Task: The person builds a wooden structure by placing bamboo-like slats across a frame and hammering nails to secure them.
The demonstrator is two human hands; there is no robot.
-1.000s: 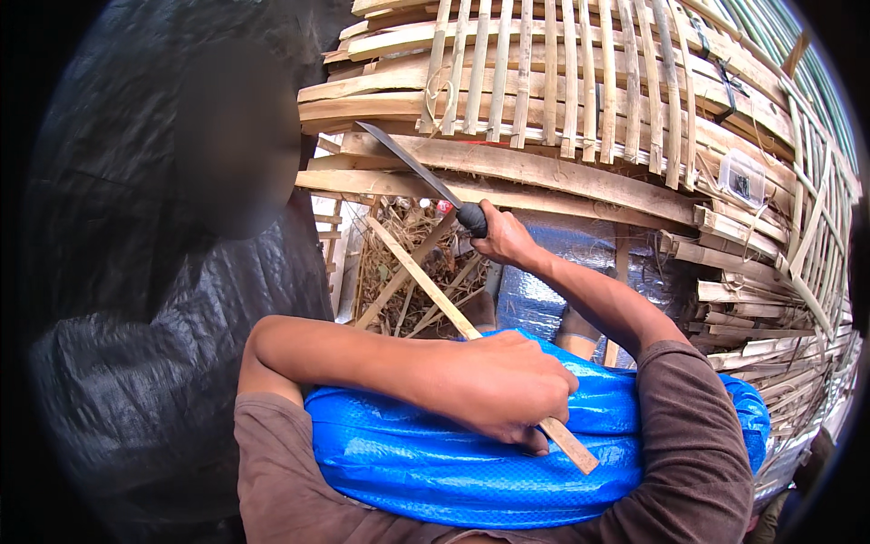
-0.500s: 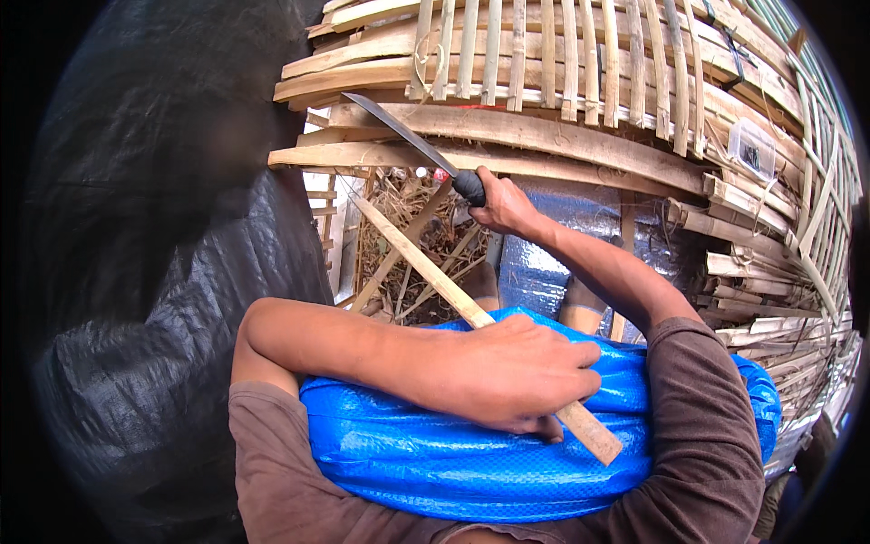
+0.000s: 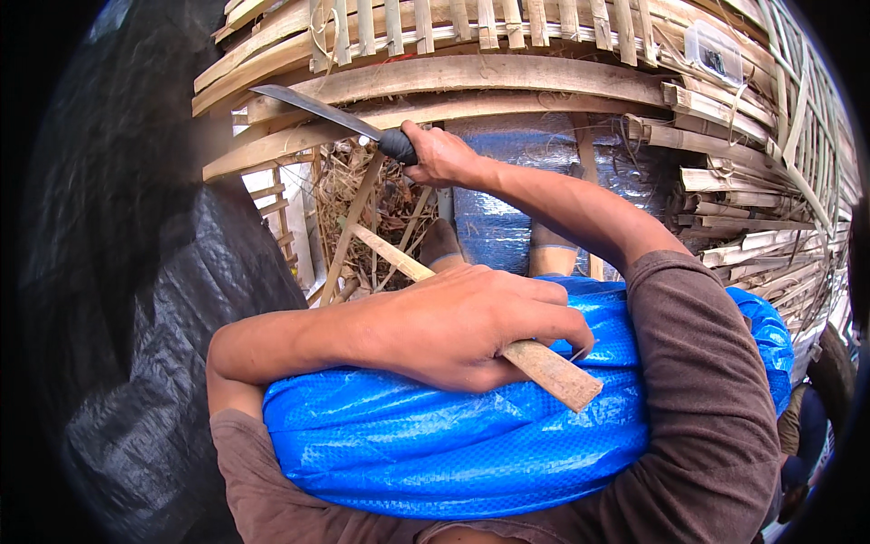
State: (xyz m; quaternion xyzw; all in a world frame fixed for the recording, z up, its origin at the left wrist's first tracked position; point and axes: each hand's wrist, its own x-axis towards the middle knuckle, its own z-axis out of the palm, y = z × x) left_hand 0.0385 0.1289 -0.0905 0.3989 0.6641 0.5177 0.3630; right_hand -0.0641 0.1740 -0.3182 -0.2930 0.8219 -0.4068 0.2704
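My left hand [image 3: 480,322] is closed around a pale bamboo strip [image 3: 555,374], whose squared near end sticks out past the fingers. The strip slants away to the far left, and its middle is hidden under the hand. Beneath the hand and strip, a bulging blue woven plastic sack [image 3: 390,444] lies across my lap. Farther out, my right hand [image 3: 442,156] grips the black wrapped handle of a machete [image 3: 317,107]. Its long dark blade points to the left, in front of wooden slats and apart from the strip.
Curved wooden slats [image 3: 507,77] cross the far side, with short bamboo pieces over them. A clear plastic box [image 3: 714,53] sits at the far right above stacked split bamboo [image 3: 725,150]. Black sheeting [image 3: 136,317] hangs at left. Shavings [image 3: 349,186] lie beside my feet and silver sheeting [image 3: 494,218].
My right hand and the machete have shifted left in the picture, the blade now lying flatter. My left hand and the strip have moved slightly up and left; the surroundings have shifted too.
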